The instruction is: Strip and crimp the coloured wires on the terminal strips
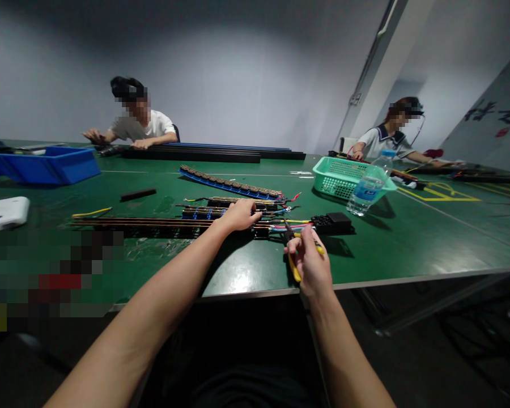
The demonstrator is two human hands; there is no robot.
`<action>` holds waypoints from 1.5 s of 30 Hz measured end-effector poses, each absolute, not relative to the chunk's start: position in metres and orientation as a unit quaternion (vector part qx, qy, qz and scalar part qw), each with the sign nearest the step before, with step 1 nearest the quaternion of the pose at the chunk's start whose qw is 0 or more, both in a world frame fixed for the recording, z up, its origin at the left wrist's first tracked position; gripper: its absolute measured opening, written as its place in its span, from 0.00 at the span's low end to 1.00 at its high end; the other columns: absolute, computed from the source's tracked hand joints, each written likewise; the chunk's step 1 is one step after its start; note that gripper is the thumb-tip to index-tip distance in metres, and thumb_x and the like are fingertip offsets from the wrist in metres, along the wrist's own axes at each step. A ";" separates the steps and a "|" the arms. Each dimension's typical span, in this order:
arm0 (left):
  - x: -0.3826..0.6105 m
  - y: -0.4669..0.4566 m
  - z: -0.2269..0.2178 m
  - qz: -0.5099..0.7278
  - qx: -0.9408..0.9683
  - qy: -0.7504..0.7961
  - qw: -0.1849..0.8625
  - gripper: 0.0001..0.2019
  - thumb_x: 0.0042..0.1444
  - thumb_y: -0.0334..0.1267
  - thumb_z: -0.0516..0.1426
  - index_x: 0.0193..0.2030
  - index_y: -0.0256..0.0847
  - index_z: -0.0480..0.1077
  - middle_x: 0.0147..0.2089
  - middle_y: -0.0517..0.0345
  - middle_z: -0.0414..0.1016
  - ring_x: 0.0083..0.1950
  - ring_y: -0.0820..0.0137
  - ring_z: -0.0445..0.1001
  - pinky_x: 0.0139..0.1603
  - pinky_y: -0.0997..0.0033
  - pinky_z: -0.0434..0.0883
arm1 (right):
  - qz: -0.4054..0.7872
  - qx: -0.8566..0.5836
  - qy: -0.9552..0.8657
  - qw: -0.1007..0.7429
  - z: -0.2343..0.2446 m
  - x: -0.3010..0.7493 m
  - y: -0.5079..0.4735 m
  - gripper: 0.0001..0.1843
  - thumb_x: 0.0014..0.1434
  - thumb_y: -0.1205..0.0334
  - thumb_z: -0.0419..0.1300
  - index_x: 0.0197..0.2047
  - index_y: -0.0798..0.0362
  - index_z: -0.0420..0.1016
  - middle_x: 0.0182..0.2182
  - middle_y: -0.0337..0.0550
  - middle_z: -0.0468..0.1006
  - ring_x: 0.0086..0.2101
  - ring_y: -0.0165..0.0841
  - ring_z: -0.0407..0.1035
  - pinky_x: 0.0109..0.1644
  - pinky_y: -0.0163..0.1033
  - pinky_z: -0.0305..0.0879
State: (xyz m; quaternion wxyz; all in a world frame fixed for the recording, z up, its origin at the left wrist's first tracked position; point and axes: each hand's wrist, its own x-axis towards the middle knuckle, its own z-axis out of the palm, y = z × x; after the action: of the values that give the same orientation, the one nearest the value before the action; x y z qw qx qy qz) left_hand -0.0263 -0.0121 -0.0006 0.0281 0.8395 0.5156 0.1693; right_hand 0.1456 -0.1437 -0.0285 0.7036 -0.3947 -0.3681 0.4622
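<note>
The left hand (239, 215) lies palm down on the right end of a long rail (153, 224), its fingers (252, 213) bent over the rail and pressing it to the green counter (408, 238). The rail runs along the near edge of the counter, set a little back from it. Coloured wires (285, 226) spill from the rail's right end, just beside the left hand, toward a black block (334, 222).

The right hand (311, 266) is over the near edge. Its fingers (302, 242) are closed around the yellow handles of a pair of pliers (292, 254). The dark nose of the pliers points up at the wires; whether it touches them cannot be told.

Behind the rail lie shorter strips (221, 205) and a blue strip (227, 183), set at a slant toward the middle of the counter. A green basket (339, 177) and a water bottle (369, 187) stand to the right, the bottle just in front of the basket. A blue tray (46, 165) sits near the far left corner and a white box (4, 212) at the left edge.

Two other people (142, 126) (386, 139) sit at the far edge with their own hands on the counter.
</note>
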 end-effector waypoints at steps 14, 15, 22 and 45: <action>-0.026 -0.010 0.000 0.163 0.835 0.525 0.034 0.14 0.64 0.49 0.55 0.45 0.42 0.72 0.50 0.49 0.78 0.53 0.55 0.74 0.51 0.60 0.71 | 0.412 -0.374 -0.559 0.615 -0.025 0.135 -0.188 0.21 0.56 0.50 0.68 0.51 0.45 0.71 0.29 0.39 0.80 0.33 0.36 0.77 0.37 0.41 0.70; -0.026 -0.010 0.001 0.162 0.835 0.525 0.033 0.13 0.64 0.49 0.55 0.44 0.42 0.72 0.50 0.48 0.78 0.53 0.55 0.74 0.50 0.60 0.71 | 0.413 -0.354 -0.573 0.613 -0.020 0.135 -0.190 0.24 0.56 0.49 0.67 0.53 0.45 0.71 0.30 0.40 0.80 0.33 0.37 0.76 0.37 0.42 0.70; -0.026 -0.013 0.000 0.180 0.839 0.513 0.036 0.12 0.65 0.45 0.52 0.43 0.41 0.73 0.49 0.48 0.78 0.51 0.55 0.76 0.48 0.60 0.71 | 0.465 -0.271 -0.560 0.630 0.039 0.151 -0.137 0.35 0.57 0.37 0.54 0.62 0.49 0.67 0.30 0.43 0.79 0.27 0.34 0.70 0.35 0.42 0.67; -0.026 -0.016 0.003 0.174 0.838 0.517 0.032 0.11 0.63 0.43 0.53 0.43 0.40 0.72 0.50 0.47 0.78 0.52 0.54 0.75 0.49 0.59 0.71 | 0.519 -0.242 -0.615 0.542 0.014 0.149 -0.071 0.38 0.50 0.39 0.68 0.58 0.50 0.69 0.25 0.34 0.71 0.23 0.27 0.60 0.24 0.34 0.55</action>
State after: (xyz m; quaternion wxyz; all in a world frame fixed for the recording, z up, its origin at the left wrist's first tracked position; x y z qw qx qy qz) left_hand -0.0260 -0.0163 0.0026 0.0318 0.8376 0.5169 0.1741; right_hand 0.1489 -0.0711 0.0143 0.5418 -0.2424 -0.6148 0.5193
